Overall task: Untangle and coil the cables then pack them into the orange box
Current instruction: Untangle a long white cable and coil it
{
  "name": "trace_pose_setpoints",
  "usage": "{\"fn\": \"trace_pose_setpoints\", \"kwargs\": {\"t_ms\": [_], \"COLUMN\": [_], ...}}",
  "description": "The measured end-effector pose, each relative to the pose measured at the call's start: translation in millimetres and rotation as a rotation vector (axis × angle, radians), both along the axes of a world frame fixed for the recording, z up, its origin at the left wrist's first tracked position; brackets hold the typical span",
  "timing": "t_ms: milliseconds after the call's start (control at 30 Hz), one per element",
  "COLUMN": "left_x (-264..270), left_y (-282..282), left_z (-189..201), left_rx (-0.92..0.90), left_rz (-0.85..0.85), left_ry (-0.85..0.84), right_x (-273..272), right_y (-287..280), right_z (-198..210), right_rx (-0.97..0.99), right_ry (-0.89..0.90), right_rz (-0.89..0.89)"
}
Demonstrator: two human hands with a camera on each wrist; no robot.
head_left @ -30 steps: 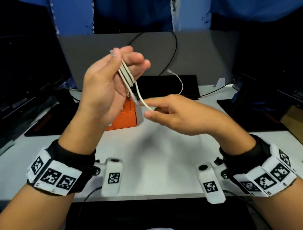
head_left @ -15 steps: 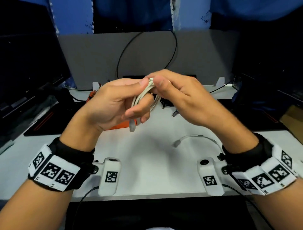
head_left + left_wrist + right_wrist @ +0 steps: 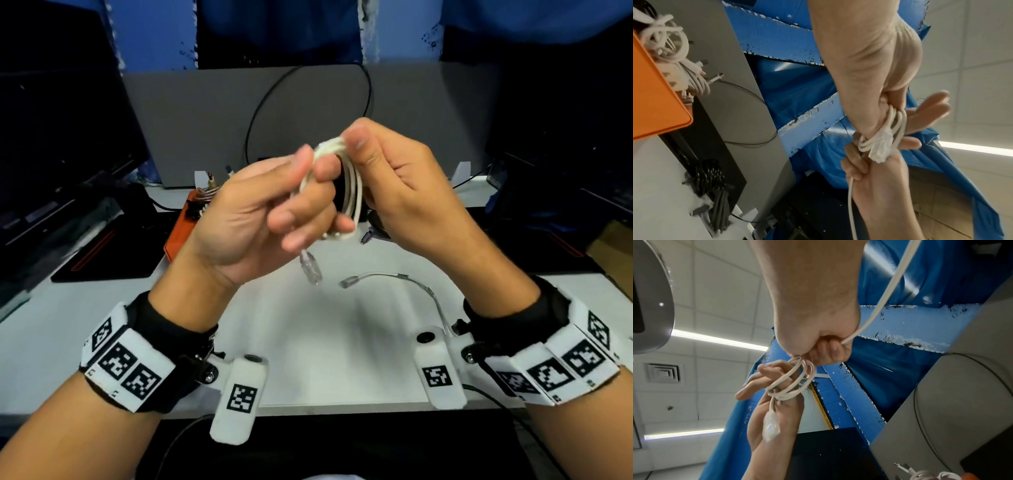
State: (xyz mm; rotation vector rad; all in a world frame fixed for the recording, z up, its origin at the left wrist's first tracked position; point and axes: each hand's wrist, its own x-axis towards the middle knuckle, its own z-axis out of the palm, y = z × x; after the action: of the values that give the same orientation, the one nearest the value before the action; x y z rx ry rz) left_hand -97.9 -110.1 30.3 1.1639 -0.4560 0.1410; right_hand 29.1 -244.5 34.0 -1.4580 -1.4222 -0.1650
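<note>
A white cable (image 3: 354,192) is looped into a small coil between both raised hands. The coil runs round the fingers of my left hand (image 3: 318,171), and the thumb pinches it. One clear connector (image 3: 310,269) dangles below that hand. My right hand (image 3: 363,150) pinches the coil's top with its thumb, and the cable's tail (image 3: 890,288) passes through its curled fingers. The tail's other end (image 3: 394,275) arcs over the table towards my right wrist. The orange box (image 3: 178,236) stands behind my left hand, and coiled white cables (image 3: 670,48) lie in it.
A bundle of dark cables (image 3: 711,186) lies on the white table (image 3: 308,342) right of the box. A grey partition (image 3: 205,120) with a thin black wire (image 3: 253,116) closes the back. Black mats (image 3: 102,260) flank the work area.
My right hand has come up from pulling the tail and now meets my left hand at the coil's top. My left hand has dropped lower. The free end now lies over the table.
</note>
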Motion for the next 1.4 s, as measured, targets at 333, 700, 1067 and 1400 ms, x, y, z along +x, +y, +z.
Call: {"fn": "trace_pose_setpoints", "kwargs": {"t_ms": [333,700,1067,1400], "left_x": [2,0,4,3], "left_y": [26,26,10,-5], "left_z": [15,-3,-7,1], "left_rx": [-0.282,1.026,0.199,-0.146], "left_rz": [0.626,0.548,0.093,-0.006], "left_ry": [-0.204,0.214,0.018,-0.095], "right_x": [3,0,3,9], "right_y": [16,-9,2,3], "right_z": [-26,5,-3,-2], "right_rx": [-0.665,-0.443,-0.093,-0.023], "right_ry": [-0.216,-0.253,-0.017,0.049], "right_rz": [0.007,-0.033,-0.106,0.002]}}
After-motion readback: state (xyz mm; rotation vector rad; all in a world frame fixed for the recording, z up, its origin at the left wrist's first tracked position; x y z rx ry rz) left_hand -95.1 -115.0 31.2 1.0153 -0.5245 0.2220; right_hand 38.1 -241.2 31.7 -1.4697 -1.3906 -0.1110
